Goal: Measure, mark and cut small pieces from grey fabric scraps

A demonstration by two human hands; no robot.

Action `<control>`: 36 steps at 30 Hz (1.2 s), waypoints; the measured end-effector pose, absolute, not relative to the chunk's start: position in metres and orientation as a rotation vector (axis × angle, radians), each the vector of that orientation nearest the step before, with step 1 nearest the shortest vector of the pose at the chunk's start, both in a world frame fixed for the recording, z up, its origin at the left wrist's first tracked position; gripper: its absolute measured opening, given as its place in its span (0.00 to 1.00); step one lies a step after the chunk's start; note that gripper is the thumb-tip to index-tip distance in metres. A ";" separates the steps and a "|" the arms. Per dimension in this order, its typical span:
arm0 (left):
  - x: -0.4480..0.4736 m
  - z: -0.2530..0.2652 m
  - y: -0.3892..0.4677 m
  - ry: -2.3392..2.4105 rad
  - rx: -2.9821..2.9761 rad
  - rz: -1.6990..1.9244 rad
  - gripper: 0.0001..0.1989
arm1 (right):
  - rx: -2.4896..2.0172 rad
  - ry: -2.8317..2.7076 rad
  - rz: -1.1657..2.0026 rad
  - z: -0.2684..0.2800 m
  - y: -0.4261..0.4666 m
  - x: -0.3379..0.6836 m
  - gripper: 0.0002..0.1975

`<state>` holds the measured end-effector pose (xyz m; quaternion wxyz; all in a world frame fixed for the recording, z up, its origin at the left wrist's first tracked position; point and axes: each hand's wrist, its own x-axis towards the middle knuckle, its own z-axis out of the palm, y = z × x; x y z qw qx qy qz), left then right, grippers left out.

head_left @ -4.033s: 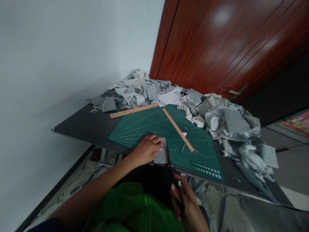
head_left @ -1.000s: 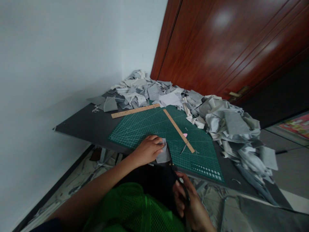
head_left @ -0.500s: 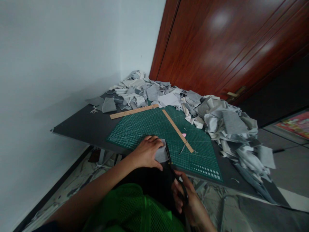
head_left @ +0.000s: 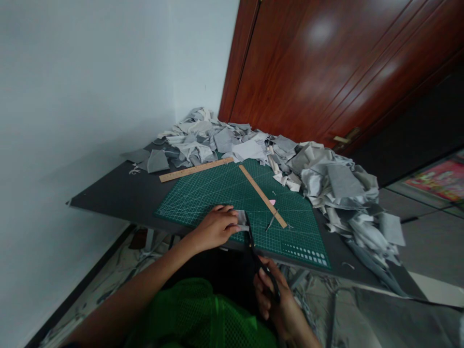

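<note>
My left hand (head_left: 217,227) is closed on a small grey piece of fabric (head_left: 241,220) near the front edge of the green cutting mat (head_left: 213,193). Its fingers cover the left part of the fabric. Black-handled scissors (head_left: 253,247) are in my right hand (head_left: 273,290), which sits just off the table's front edge with fingers around the handles. The blades point away from me and lie along the fabric's right side. Whether they touch the cloth is hard to make out.
Two wooden rulers (head_left: 263,195) (head_left: 195,170) lie on the mat, a thin grey strip (head_left: 271,220) crossing the nearer one. A small pink piece (head_left: 272,202) rests beside it. Heaped grey and white fabric scraps (head_left: 319,169) line the table's back and right. A wooden door (head_left: 308,72) stands behind.
My left hand has shifted slightly left, and less of the fabric shows, its near edge now lifted or folded. The scissors have moved a little left. The whole view has shifted slightly.
</note>
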<state>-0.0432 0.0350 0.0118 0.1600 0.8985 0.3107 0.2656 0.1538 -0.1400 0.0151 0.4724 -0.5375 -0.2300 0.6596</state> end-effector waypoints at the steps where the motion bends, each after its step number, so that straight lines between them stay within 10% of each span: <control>1: -0.043 0.011 0.036 0.886 2.569 0.771 0.08 | -1.314 -0.576 1.612 0.015 -0.141 0.153 0.33; 36: -0.047 0.007 0.043 0.771 2.529 0.790 0.10 | -1.385 -0.694 1.504 0.018 -0.141 0.134 0.34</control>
